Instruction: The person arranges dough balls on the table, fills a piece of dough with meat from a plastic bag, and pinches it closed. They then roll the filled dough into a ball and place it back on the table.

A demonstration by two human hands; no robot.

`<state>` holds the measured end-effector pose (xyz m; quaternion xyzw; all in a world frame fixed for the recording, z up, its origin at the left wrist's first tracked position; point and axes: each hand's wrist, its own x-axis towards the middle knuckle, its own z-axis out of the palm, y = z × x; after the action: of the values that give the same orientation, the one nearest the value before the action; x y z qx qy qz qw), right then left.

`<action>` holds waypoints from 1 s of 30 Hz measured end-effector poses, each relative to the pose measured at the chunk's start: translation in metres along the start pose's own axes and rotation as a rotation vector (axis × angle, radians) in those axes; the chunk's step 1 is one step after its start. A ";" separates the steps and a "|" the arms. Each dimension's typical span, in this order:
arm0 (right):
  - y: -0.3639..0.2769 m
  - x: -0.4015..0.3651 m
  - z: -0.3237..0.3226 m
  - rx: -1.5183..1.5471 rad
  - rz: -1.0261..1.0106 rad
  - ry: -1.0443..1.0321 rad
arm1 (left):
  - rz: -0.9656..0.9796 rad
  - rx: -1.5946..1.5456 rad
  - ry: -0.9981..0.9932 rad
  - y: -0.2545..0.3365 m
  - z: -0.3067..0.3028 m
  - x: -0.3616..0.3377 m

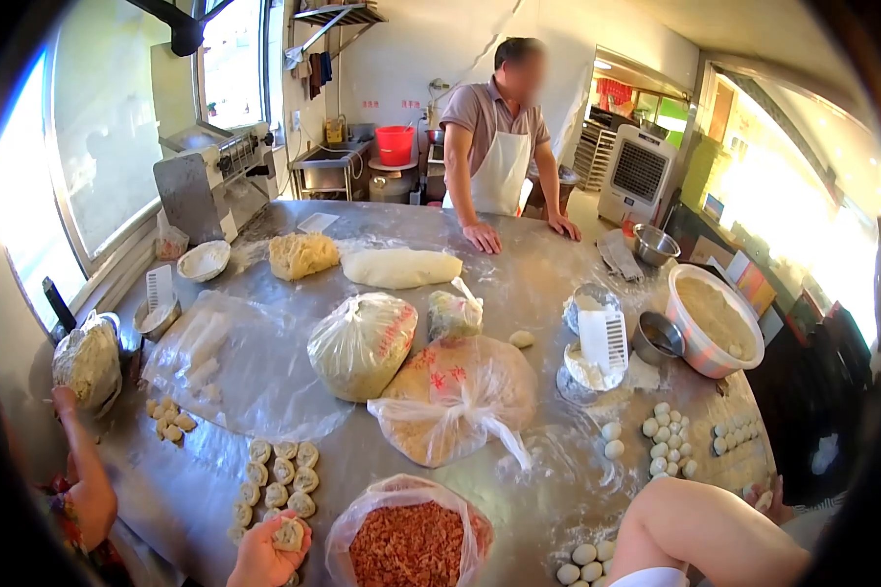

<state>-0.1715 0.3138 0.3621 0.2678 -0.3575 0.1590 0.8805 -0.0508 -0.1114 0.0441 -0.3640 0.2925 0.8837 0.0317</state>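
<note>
My left hand is closed around a small pleated dough bun at the bottom of the view. Just beyond it, several similar buns stand in rows on the steel table. To the right of the hand, an open plastic bag holds reddish minced filling. At the lower right a bare bent arm with a white sleeve, apparently my right arm, crosses the view with its elbow up; no hand of it shows. Near that elbow lie round dough balls.
Bagged dough, a flattened tied bag and a dough log occupy mid-table. A tub of flour-like powder stands right. A person in an apron leans opposite. Others' hands show at the left and right.
</note>
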 end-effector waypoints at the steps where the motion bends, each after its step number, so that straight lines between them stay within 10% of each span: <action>1: 0.002 -0.011 0.015 -0.011 0.032 -0.065 | 0.003 -0.002 0.007 -0.001 -0.008 0.004; 16: -0.051 -0.037 0.025 0.036 0.171 -0.787 | -0.005 -0.079 -0.177 0.002 -0.008 -0.010; 25: -0.050 -0.009 0.041 0.082 0.126 -0.689 | -0.017 -0.051 -0.186 -0.006 -0.036 -0.002; 27: -0.031 -0.003 0.060 0.084 0.113 -0.525 | -0.012 -0.150 -0.517 -0.014 -0.051 0.011; 29: 0.009 -0.027 0.097 0.005 0.208 -0.589 | -0.012 -0.055 -0.003 -0.005 0.011 -0.024; 30: 0.030 -0.057 0.116 -0.055 0.290 -0.762 | -0.010 -0.044 -0.119 0.000 0.014 -0.015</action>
<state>-0.2879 0.2652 0.4020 0.2306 -0.6962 0.1613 0.6604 -0.0487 -0.1015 0.0623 -0.3128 0.2687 0.9099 0.0452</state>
